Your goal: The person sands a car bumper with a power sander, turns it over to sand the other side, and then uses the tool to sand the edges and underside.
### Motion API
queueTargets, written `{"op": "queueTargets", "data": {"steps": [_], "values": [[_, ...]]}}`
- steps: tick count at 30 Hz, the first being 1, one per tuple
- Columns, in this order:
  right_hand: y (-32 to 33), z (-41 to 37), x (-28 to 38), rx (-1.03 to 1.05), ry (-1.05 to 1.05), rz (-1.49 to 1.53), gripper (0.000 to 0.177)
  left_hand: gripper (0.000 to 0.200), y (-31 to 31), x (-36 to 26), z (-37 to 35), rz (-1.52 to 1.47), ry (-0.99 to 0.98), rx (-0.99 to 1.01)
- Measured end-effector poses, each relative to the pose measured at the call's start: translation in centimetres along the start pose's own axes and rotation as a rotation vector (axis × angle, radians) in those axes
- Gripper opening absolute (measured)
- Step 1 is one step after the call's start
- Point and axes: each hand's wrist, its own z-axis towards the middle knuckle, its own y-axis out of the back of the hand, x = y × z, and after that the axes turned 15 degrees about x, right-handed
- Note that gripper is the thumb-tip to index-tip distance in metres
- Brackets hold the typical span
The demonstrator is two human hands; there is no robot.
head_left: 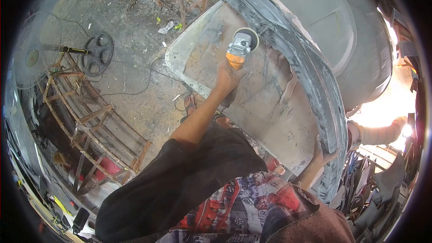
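My left hand (228, 77) is wrapped round the body of an angle grinder (239, 50), which has an orange rear part and a grey metal head. The grinder's round disc (253, 38) is right at the inner edge of a long curved bumper-like part (294, 47), dark grey and streaked with pale dust. My right hand (322, 154) grips the near end of this curved part, with the fingers over its edge. Beneath the part lies a dusty pale panel (202, 40) with a raised rim, which bears scraps and smears of dust.
Large smooth grey curved shells (310, 4) stand behind the bumper-like part. A rusty metal frame (85, 112), a standing fan (32, 57) and its round black base (97, 54) are on the left. A cable (148, 81) crosses the floor. Stacked grey scraps (382, 184) lie at the right.
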Motion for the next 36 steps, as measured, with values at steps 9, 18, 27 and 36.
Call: {"op": "queueTargets", "data": {"steps": [9,18,27,36], "values": [[-0.7,-0.6,-0.2,0.001,0.029,-0.056,0.079,0.038,-0.7,0.9,0.4,0.185,0.108,0.016],[-0.2,0.1,0.1,-0.007,0.021,-0.088,0.082,0.039,-0.5,0.7,-0.2,0.060,-0.017,-0.050],[0.3,0.3,0.0,0.062,0.021,-0.090,0.087,0.040,-0.4,0.9,0.1,0.103,0.024,-0.011],[1.0,0.9,0.4,-0.006,0.019,-0.112,0.086,0.037,-0.5,-0.9,0.1,0.098,0.030,-0.008]]}}
